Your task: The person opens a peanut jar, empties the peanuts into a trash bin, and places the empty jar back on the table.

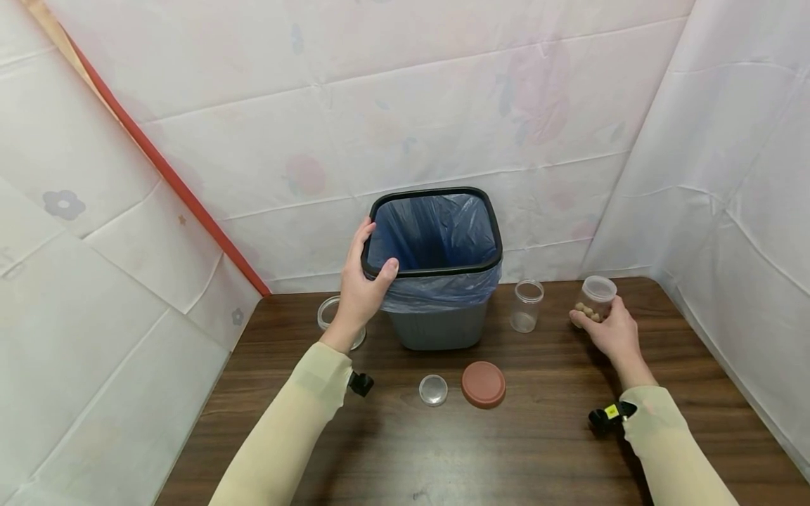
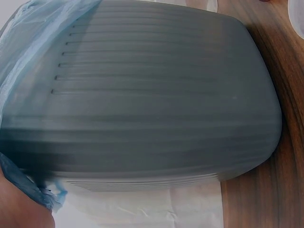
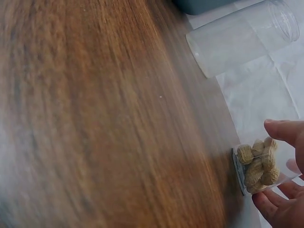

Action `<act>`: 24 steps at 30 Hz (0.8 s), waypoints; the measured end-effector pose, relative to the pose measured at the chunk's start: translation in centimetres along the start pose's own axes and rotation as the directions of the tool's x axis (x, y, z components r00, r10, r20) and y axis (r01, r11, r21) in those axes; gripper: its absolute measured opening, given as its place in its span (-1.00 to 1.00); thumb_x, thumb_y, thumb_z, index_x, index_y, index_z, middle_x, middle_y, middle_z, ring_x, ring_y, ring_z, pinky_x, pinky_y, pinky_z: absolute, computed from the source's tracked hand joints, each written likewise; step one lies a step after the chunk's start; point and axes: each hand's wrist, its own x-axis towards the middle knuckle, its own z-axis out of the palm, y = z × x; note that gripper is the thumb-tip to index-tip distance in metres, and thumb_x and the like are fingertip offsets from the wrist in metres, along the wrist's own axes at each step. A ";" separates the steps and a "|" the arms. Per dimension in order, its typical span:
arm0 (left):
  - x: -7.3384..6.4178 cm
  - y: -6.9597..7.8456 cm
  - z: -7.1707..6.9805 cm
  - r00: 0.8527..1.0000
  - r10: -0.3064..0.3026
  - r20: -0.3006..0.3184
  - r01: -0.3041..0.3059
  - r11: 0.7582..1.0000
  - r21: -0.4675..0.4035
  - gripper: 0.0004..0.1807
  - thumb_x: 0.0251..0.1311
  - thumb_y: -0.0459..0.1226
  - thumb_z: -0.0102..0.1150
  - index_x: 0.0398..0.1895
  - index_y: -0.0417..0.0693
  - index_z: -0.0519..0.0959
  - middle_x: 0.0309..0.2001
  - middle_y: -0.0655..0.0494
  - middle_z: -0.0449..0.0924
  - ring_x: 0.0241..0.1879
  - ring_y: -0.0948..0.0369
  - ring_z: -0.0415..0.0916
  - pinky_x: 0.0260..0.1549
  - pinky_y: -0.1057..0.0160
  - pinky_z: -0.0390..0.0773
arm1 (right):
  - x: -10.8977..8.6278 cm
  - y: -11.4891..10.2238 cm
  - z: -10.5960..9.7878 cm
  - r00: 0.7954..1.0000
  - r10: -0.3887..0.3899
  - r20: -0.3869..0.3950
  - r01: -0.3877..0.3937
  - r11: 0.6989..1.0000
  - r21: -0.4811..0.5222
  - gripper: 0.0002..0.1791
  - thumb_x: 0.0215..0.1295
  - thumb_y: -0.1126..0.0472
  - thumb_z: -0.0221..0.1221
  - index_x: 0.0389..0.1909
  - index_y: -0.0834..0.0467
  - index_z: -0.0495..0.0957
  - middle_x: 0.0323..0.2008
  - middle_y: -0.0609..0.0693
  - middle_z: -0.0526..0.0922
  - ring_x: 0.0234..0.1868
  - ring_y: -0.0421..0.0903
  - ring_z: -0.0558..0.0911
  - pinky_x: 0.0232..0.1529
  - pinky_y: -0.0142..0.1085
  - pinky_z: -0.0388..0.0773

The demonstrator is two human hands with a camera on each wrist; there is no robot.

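A grey trash bin [image 1: 436, 330] with a black rim and a blue plastic liner [image 1: 436, 232] stands upright at the back of the table. My left hand [image 1: 363, 284] grips the left front corner of its rim, thumb in front and fingers along the left side. The bin's ribbed wall [image 2: 156, 95] fills most of the left wrist view. At the right, my right hand [image 1: 615, 330] holds a clear plastic jar [image 1: 598, 289] with a whitish top. Several peanuts [image 3: 260, 164] lie in the bottom of that jar, between thumb and fingers.
Between bin and right hand stands a clear jar [image 1: 526, 309] without a lid. Another clear container [image 1: 329, 309] is partly hidden behind the left wrist. A small clear lid [image 1: 433, 390] and a reddish-brown lid [image 1: 484, 384] lie before the bin. Fabric walls [image 1: 443, 105] enclose the table.
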 end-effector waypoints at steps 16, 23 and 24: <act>0.0 -0.1 0.0 1.000 0.001 -0.007 -0.001 0.999 -0.036 0.09 0.32 0.41 0.15 0.70 -0.09 0.26 0.75 0.07 0.09 0.70 0.16 0.05 0.59 -0.29 0.10 | -0.4 0.1 -1.0 0.999 -0.048 -0.009 0.048 0.998 0.027 -0.21 0.52 -0.16 0.35 0.39 0.38 0.38 0.29 0.48 0.56 0.27 0.44 0.56 0.19 0.31 0.51; 0.0 0.1 0.0 1.000 -0.014 -0.002 0.014 1.000 -0.027 0.11 0.31 0.43 0.14 0.71 -0.09 0.25 0.75 0.09 0.08 0.70 0.20 0.04 0.61 -0.25 0.11 | -0.9 -0.8 -2.4 0.997 -0.074 0.011 0.074 0.997 0.004 -0.26 0.47 -0.26 0.35 0.26 0.29 0.49 0.18 0.34 0.65 0.16 0.27 0.61 0.01 0.02 0.52; 0.0 0.1 0.0 1.000 -0.012 -0.002 0.012 0.999 -0.030 0.11 0.31 0.43 0.14 0.71 -0.10 0.25 0.76 0.08 0.07 0.70 0.19 0.04 0.61 -0.25 0.11 | -1.1 -0.9 -2.6 0.997 -0.081 0.019 0.081 0.997 0.002 -0.26 0.46 -0.27 0.35 0.26 0.29 0.49 0.18 0.34 0.65 0.17 0.28 0.61 0.02 0.03 0.53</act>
